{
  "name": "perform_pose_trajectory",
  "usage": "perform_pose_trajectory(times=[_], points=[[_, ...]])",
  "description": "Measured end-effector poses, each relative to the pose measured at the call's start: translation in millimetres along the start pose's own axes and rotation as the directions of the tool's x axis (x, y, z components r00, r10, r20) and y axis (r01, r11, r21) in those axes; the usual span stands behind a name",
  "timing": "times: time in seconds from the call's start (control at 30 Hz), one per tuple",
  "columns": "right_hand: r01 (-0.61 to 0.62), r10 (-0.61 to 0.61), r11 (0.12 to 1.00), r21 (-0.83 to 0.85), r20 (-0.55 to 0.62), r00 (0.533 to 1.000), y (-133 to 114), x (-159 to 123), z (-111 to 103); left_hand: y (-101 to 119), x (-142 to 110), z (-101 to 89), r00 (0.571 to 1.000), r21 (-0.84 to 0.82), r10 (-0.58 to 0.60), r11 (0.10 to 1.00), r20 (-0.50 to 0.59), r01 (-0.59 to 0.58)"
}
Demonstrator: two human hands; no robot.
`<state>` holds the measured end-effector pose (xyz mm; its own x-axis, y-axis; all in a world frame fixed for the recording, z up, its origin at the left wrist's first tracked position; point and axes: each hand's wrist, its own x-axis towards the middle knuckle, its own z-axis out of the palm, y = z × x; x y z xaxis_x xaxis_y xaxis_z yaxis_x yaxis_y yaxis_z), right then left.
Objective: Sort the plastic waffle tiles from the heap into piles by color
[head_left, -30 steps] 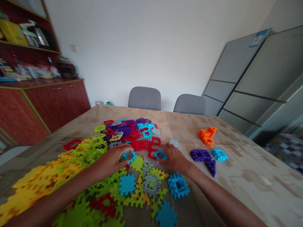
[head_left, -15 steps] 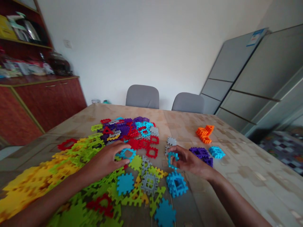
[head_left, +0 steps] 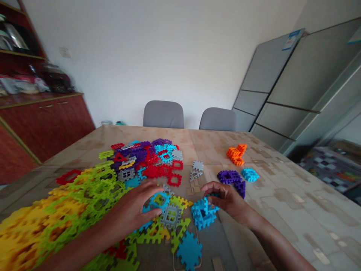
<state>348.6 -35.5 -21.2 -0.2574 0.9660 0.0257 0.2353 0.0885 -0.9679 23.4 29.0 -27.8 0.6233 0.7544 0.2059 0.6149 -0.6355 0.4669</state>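
Meanwhile, L hand (head_left: 132, 210) spread, fingertips on blue plastic frame (head_left: 159, 200) just right of palm. R hand (head_left: 228, 201) curled, fingers at top of blue block stack (head_left: 202, 213), which lies just left of it, nearer R than L; grip can't be told. Grey waffle tile (head_left: 170, 216) sits between hands. Sticker (head_left: 290, 39) on grey cabinet (head_left: 265, 64), far right of R hand, unreadable.

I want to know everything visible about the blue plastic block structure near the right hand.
The blue plastic block structure is a hollow, boxy build of flat pieces with notched edges, joined at angles; it looks matte. It sits on the patterned tabletop left of the right hand, whose fingers appear to touch its top.
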Motion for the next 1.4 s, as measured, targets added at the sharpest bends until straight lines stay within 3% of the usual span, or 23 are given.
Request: perform_pose_trajectory(times=[0.13, 0.27, 0.4, 0.6, 0.7, 0.87, 1.17, 1.4], points=[[0.038, -0.035, 0.994, -0.099, 0.035, 0.999, -4, -3, 2, -2, -3, 5.9, 0.998, 0.049, -0.006, 0.999, 0.06, 0.004], [0.067, -0.063, 0.967, -0.247, 0.024, 0.998, -8, -5, 7, -3, -6, 5.9, 0.999, 0.064, 0.006, 0.998, 0.053, -0.01], [0.098, -0.101, 0.898, -0.43, 0.016, 0.995, -19, -11, -6, -6, -8, 6.9, 0.998, 0.086, 0.023, 0.996, 0.064, -0.028], [0.132, 0.025, 0.821, -0.555, 0.268, 0.963, -16, -16, -16, -11, -7, 7.4, 0.993, 0.059, 0.047, 0.997, 0.104, -0.053], [0.137, 0.073, 0.764, -0.631, 0.296, 0.953, -4, -12, -8, -14, -3, 6.3, 0.987, 0.044, 0.07, 0.996, 0.142, -0.077], [0.163, 0.03, 0.749, -0.643, 0.278, 0.96, -4, -8, -1, -19, 7, 5.3, 0.978, -0.01, 0.121, 0.993, 0.169, -0.121], [0.246, -0.037, 0.721, -0.648, 0.318, 0.947, -18, -9, 10, -21, 9, 5.7, 0.981, -0.019, 0.083, 0.997, 0.175, -0.081], [0.202, -0.008, 0.74, -0.642, 0.291, 0.957, -15, -10, 5, -26, 8, 4.7, 0.979, -0.023, 0.099, 0.995, 0.179, -0.096]])
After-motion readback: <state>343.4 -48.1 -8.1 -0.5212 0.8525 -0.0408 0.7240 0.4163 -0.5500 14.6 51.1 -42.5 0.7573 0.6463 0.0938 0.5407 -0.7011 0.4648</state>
